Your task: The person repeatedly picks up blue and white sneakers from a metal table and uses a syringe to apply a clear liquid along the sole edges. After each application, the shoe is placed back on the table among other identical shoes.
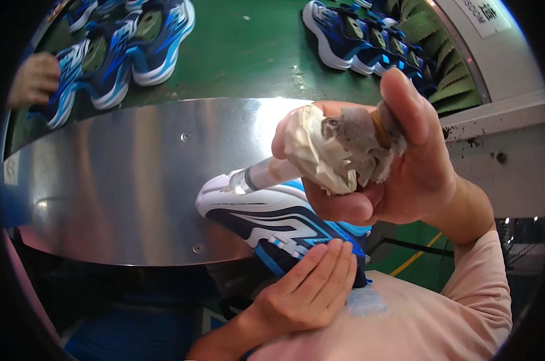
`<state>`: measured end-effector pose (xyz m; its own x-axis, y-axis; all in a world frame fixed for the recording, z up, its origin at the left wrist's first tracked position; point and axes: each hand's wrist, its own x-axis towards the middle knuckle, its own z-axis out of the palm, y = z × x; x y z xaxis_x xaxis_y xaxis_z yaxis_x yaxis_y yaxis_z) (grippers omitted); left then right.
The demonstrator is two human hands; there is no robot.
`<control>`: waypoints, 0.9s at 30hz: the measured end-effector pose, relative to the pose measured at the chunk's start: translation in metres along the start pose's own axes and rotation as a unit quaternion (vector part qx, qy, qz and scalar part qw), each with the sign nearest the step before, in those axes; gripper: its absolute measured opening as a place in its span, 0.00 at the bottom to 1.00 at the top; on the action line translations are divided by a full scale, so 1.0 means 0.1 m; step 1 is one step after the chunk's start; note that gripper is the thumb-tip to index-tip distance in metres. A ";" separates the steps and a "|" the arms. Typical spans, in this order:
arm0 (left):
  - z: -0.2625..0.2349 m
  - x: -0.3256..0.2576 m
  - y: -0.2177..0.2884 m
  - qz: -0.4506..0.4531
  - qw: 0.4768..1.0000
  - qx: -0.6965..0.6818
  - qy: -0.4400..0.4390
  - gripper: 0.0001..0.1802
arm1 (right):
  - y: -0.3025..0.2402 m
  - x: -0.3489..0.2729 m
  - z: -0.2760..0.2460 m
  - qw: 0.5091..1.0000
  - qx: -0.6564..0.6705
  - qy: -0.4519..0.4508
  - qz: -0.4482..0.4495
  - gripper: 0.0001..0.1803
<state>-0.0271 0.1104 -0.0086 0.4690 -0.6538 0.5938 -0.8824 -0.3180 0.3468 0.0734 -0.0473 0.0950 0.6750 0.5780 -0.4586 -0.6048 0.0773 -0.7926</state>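
Observation:
My right hand [416, 162] is raised over the steel plate's right side, its fingers wrapped round a clear syringe [266, 174]. Wadded cream and grey material [323, 150] covers the syringe's near end; what it is made of is hard to tell. The clear tip points left, just above a white, navy and blue sports shoe [254, 207]. That shoe lies on its side, toe to the left on the plate's edge, its heel end close to my body. Fingers together, my left hand [308, 289] grips the shoe near its opening. The fingers of the right hand hide part of the shoe.
A shiny steel plate [134, 174] with screws borders a green belt [248, 54]. More blue and white shoes [107, 60] stand at the far left, and others [344, 36] at the far right. Another person's hand [35, 78] is by the left shoes. A pale machine frame [495, 120] stands right.

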 end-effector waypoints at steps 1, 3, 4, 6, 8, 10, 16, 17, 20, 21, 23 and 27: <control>0.02 -0.02 -0.01 0.004 1.000 0.001 0.010 0.12 | 0.03 0.07 0.01 1.000 0.003 -0.001 -0.003 0.53; 0.03 -0.04 -0.01 0.008 1.000 -0.002 0.015 0.12 | 0.01 0.15 0.06 1.000 -0.026 0.011 0.008 0.52; 0.03 -0.04 -0.02 0.012 1.000 -0.005 0.016 0.12 | 0.00 0.19 0.09 0.999 -0.040 0.017 0.014 0.52; 0.04 -0.06 -0.03 0.015 1.000 -0.018 0.020 0.12 | 0.01 0.24 0.08 0.999 -0.033 0.008 0.020 0.53; 0.04 -0.08 -0.04 0.015 1.000 -0.013 0.024 0.12 | -0.01 0.31 0.11 0.998 -0.056 0.005 0.038 0.54; 0.06 -0.08 -0.05 0.012 0.999 -0.017 0.033 0.12 | -0.06 0.33 0.13 0.990 -0.129 0.023 0.052 0.54; 0.05 -0.08 -0.07 0.019 0.999 -0.014 0.034 0.14 | 0.04 0.23 0.25 0.977 -0.176 0.115 -0.041 0.59; 0.04 -0.08 -0.07 0.021 0.999 -0.020 0.032 0.15 | 0.03 0.17 0.29 0.973 -0.177 0.146 -0.039 0.60; -0.03 -0.05 -0.13 0.016 0.999 -0.010 0.045 0.15 | -0.02 0.05 0.38 0.966 -0.156 0.207 -0.019 0.61; -0.04 -0.04 -0.14 0.018 0.999 -0.016 0.045 0.14 | -0.02 0.01 0.36 0.966 -0.153 0.207 -0.017 0.60; -0.05 -0.03 -0.15 0.020 0.998 -0.027 0.043 0.14 | 0.00 -0.09 0.30 0.968 -0.149 0.202 -0.020 0.58; -0.07 0.03 -0.14 0.023 0.999 -0.041 -0.003 0.12 | 0.17 -0.35 0.18 0.971 -0.136 0.191 -0.043 0.55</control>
<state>-0.0127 0.1182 -0.0066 0.4274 -0.6710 0.6058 -0.8969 -0.2307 0.3773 0.0320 -0.0516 0.1053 0.8570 0.2309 -0.4608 -0.4407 -0.1354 -0.8874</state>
